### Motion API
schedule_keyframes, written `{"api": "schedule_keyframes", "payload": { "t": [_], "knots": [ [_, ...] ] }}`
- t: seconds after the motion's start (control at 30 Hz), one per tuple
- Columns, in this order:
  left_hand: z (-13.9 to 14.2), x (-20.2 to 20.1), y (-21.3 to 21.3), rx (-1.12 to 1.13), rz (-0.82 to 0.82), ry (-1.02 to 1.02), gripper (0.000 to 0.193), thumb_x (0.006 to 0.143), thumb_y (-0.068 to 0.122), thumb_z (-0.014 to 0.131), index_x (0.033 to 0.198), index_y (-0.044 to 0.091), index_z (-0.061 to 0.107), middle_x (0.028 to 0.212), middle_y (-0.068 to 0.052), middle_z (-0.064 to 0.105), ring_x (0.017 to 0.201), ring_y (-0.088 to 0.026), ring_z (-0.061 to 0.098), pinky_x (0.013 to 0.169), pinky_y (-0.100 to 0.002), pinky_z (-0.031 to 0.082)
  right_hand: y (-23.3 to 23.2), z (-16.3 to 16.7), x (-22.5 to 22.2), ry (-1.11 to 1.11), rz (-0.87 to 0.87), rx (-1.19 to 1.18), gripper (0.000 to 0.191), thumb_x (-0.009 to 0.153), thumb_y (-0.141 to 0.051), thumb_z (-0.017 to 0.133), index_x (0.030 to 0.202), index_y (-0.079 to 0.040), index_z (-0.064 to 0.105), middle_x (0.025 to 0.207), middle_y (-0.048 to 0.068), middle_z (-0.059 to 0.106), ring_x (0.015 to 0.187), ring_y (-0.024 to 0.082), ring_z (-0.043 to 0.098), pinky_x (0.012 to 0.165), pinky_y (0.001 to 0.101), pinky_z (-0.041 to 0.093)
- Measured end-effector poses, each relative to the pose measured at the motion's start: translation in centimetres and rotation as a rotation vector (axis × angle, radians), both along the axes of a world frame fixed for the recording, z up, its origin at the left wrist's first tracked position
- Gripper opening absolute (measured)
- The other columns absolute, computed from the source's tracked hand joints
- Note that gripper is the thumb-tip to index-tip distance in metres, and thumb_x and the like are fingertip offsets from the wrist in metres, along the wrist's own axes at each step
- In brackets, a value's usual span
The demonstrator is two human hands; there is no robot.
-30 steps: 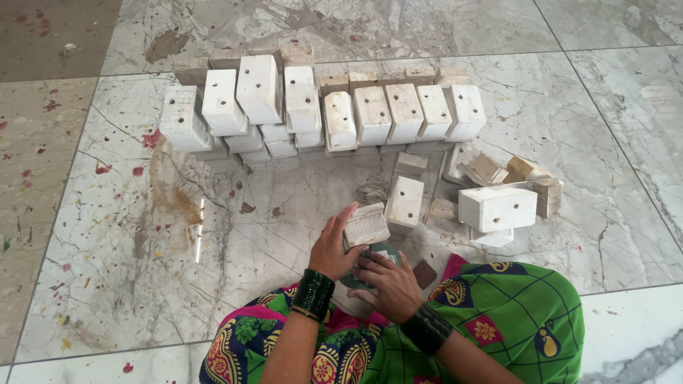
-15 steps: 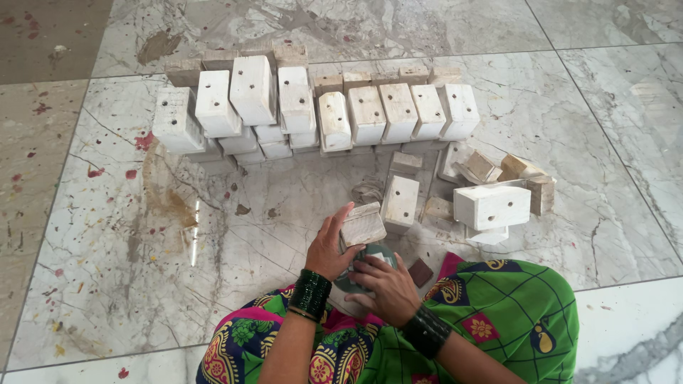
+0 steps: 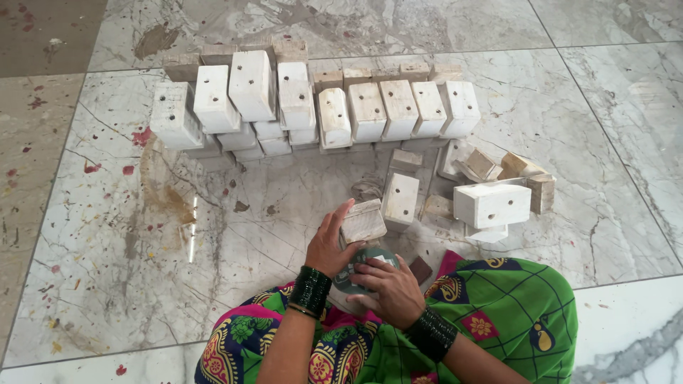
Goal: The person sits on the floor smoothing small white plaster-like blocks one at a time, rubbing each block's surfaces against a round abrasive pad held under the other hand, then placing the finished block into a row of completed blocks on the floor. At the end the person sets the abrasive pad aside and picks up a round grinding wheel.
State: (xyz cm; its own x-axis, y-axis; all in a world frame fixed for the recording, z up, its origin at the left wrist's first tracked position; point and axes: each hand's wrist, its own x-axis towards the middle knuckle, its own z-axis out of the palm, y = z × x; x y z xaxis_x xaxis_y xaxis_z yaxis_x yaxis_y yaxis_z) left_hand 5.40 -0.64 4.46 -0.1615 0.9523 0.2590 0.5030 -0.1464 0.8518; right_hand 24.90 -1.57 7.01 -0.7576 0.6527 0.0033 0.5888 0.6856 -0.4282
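My left hand (image 3: 329,243) grips a small pale wooden block (image 3: 362,222), holding it tilted just above my lap. My right hand (image 3: 388,286) presses a piece of greenish sandpaper (image 3: 363,264) against the block's lower side. Both wrists wear dark green bangles. A row of white-painted wooden blocks with drilled holes (image 3: 313,107) leans stacked across the marble floor ahead of me. A single upright block (image 3: 400,200) stands just beyond my hands.
A larger white block (image 3: 492,205) and several loose raw wooden pieces (image 3: 498,167) lie to the right. A small dark brown piece (image 3: 420,269) rests by my knee. My green patterned garment (image 3: 491,320) covers my legs. The marble floor (image 3: 142,235) shows stains and paint spots.
My hands stay in place on the block, with only slight shifts of the fingers and sandpaper. The view has drifted a little.
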Motion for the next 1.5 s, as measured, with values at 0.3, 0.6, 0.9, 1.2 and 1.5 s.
{"api": "schedule_keyframes", "payload": {
  "t": [0.3, 0.6, 0.9, 1.2, 1.5],
  "knots": [
    [-0.1, -0.3, -0.1, 0.054, 0.022, -0.019, 0.088, 0.078, 0.019, 0.084, 0.154, 0.022, 0.039, 0.139, -0.013, 0.060, 0.124, -0.037, 0.062, 0.096, -0.043, 0.054, 0.5, -0.3, -0.1, 0.023, -0.017, -0.003, 0.047, 0.083, -0.054, 0.072, 0.118, -0.022, 0.077, 0.133, 0.001, 0.068, 0.131, 0.024, 0.054, 0.108, 0.0647, 0.027],
    [-0.2, 0.1, 0.1, 0.013, 0.041, 0.024, 0.091, 0.076, 0.020, 0.086, 0.154, 0.026, 0.038, 0.136, -0.011, 0.060, 0.121, -0.035, 0.064, 0.091, -0.042, 0.056, 1.5, -2.4, 0.5, 0.043, -0.069, 0.128, 0.047, 0.084, -0.055, 0.072, 0.118, -0.022, 0.076, 0.132, -0.001, 0.068, 0.133, 0.022, 0.054, 0.110, 0.0610, 0.031],
    [-0.1, 0.0, 0.2, 0.039, 0.035, 0.020, 0.091, 0.076, 0.018, 0.085, 0.154, 0.027, 0.039, 0.137, -0.010, 0.061, 0.122, -0.035, 0.064, 0.092, -0.043, 0.057, 2.2, -2.5, -0.1, -0.077, -0.119, 0.038, 0.051, 0.083, -0.060, 0.070, 0.117, -0.023, 0.075, 0.136, -0.003, 0.065, 0.136, 0.021, 0.051, 0.110, 0.0662, 0.029],
    [0.1, 0.2, 0.1, -0.008, 0.043, 0.016, 0.088, 0.078, 0.021, 0.084, 0.153, 0.026, 0.039, 0.138, -0.011, 0.060, 0.121, -0.035, 0.064, 0.092, -0.043, 0.056, 3.8, -2.6, -1.7, -0.111, -0.135, 0.029, 0.047, 0.085, -0.057, 0.068, 0.118, -0.025, 0.075, 0.133, -0.006, 0.067, 0.134, 0.018, 0.052, 0.110, 0.0666, 0.029],
    [-0.1, 0.1, 0.1, -0.005, 0.017, 0.020, 0.091, 0.076, 0.021, 0.084, 0.154, 0.026, 0.038, 0.138, -0.010, 0.060, 0.122, -0.035, 0.063, 0.093, -0.043, 0.056, 2.1, -1.3, 0.3, 0.016, -0.080, 0.046, 0.049, 0.084, -0.059, 0.070, 0.116, -0.023, 0.077, 0.131, -0.003, 0.070, 0.132, 0.021, 0.055, 0.108, 0.0614, 0.033]
  ]
}}
